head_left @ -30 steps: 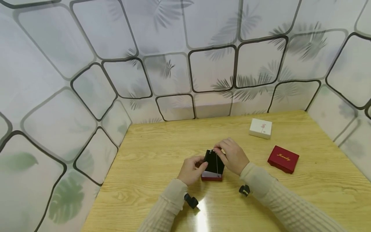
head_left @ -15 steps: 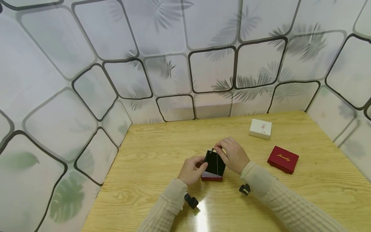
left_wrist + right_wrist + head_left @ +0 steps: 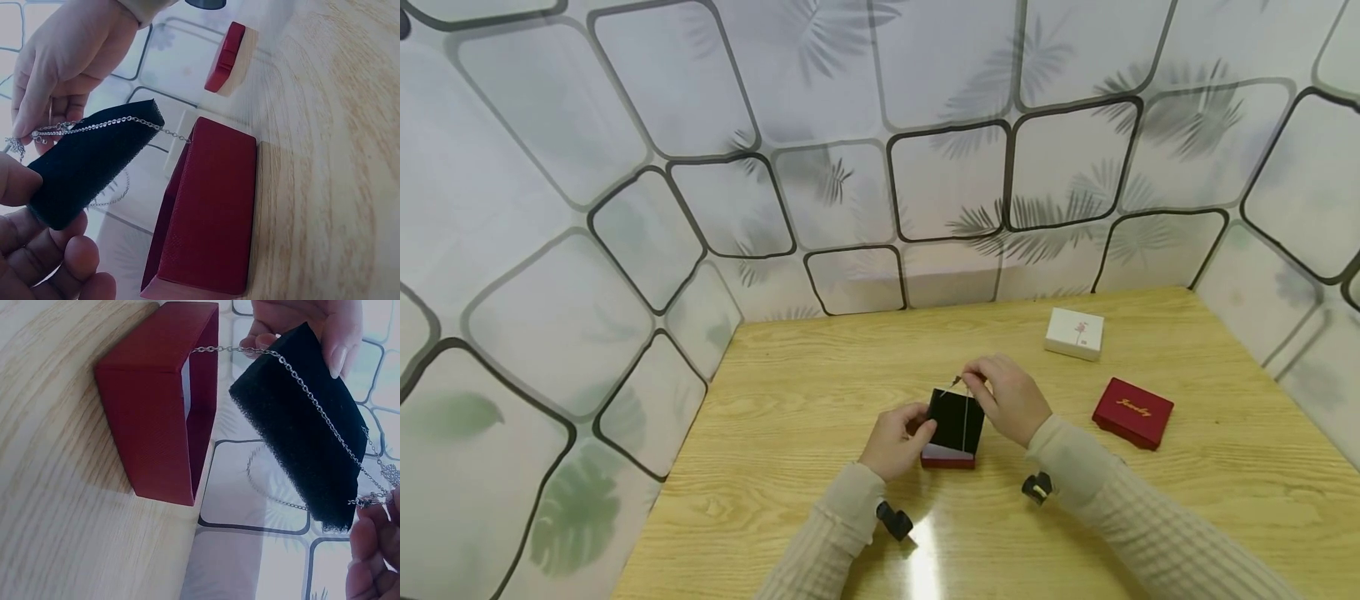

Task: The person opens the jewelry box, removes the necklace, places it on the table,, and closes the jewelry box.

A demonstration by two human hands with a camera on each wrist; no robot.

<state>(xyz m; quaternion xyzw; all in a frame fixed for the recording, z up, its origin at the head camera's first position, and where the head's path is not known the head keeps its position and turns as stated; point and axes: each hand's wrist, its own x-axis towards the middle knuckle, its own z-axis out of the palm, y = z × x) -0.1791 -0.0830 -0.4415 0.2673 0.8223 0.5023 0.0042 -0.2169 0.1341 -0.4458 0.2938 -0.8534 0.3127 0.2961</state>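
Getting there: your left hand point(image 3: 897, 437) grips the black pad point(image 3: 949, 423), out over the open red box point(image 3: 215, 206) left of the lid point(image 3: 1132, 412); your right hand point(image 3: 1006, 400) pinches the chain point(image 3: 130, 119), not yet clear of pad or box.

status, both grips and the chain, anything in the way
Left grip holding pad; right grip pinching chain; chain across pad, down to red box; nothing seen blocking.
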